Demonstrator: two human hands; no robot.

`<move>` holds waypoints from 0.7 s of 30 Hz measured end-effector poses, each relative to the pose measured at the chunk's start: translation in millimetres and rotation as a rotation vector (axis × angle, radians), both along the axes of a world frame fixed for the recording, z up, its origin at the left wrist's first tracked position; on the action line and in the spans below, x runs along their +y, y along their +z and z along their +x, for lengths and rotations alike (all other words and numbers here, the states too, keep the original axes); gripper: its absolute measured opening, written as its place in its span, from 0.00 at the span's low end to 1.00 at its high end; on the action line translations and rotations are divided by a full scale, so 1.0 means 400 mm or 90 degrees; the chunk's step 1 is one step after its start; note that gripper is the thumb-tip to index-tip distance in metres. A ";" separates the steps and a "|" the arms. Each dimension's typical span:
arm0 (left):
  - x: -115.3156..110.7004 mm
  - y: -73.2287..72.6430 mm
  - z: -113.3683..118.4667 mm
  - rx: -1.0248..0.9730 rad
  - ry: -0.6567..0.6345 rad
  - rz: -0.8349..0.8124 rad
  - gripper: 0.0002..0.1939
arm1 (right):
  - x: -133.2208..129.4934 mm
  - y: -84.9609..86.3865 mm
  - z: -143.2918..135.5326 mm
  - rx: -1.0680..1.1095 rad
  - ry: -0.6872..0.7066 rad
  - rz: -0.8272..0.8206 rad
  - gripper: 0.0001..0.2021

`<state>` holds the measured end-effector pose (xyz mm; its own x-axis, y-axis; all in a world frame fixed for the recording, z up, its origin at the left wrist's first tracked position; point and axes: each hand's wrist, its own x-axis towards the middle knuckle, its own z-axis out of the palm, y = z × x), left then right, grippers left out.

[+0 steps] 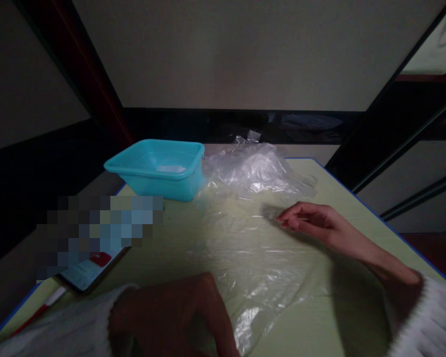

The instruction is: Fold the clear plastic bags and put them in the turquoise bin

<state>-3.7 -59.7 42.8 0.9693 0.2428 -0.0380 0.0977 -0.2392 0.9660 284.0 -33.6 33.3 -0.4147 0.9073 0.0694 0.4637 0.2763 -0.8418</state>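
A thin clear plastic bag [252,253] lies spread over the table, its near end crinkled beside my left hand. My left hand [178,312] is low in the view, dark and in shadow, with its fingers bent down. Its index finger reaches the bag's near edge, and the fingertips are cut off by the frame. To the right, my right hand [315,223] hovers just over the bag's right side, casting a shadow. Its thumb and fingers come together in a loose pinch; whether any film is between the tips I cannot make out.
Bunched clear plastic [256,168] is heaped at the table's far side. Left of it stands a turquoise basin [159,183] with something pale inside. A phone [85,272], partly blurred out, and a red and white pen-like item [54,297] lie on the left. The table [297,327] has a blue edge.
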 end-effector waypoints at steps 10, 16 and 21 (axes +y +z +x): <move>0.000 -0.077 0.009 0.070 0.401 0.514 0.19 | -0.006 -0.044 -0.039 -0.422 0.213 0.212 0.32; 0.016 -0.090 0.013 0.241 0.300 0.609 0.28 | 0.011 -0.047 -0.051 -0.413 0.222 0.261 0.29; 0.027 -0.091 0.008 0.296 0.267 0.626 0.30 | 0.004 -0.023 -0.045 -0.343 0.118 0.430 0.16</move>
<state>-0.6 -48.8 6.5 0.7485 0.6630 0.0148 0.6423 -0.7303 0.2326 265.9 -31.9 24.0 -0.6816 0.6583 0.3194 0.6491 0.7455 -0.1513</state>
